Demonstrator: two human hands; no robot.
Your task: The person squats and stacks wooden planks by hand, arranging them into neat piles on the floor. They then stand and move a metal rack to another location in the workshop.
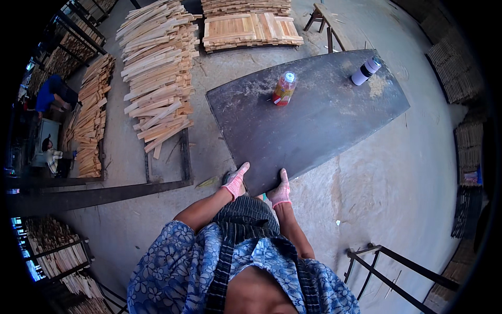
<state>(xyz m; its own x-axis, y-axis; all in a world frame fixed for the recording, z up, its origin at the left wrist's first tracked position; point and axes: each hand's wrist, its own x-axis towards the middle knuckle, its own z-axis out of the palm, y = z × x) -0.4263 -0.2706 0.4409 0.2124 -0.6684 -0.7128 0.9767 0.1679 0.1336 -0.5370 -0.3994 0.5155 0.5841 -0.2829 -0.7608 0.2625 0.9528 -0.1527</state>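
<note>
A dark, flat board [314,125], scuffed and dusted with wood bits, stretches away in front of me. My left hand [236,181], in a pale pink knit glove, grips its near left edge with the thumb on top. On the near right edge, my right hand [281,190] in a matching glove holds on the same way. Fingers of both hands are mostly hidden under the board. Towards the board's far side stands a clear plastic bottle [284,90] with a red and yellow lower part. A lilac flask [366,71] with a black band stands near the far right corner.
Long stacks of wooden slats [159,68] lie at left, beside a black metal frame [185,157]. A pallet-like slat pile [251,30] and a wooden trestle [328,23] are beyond the board. Another metal frame [397,267] stands lower right. A person in blue [49,94] bends far left.
</note>
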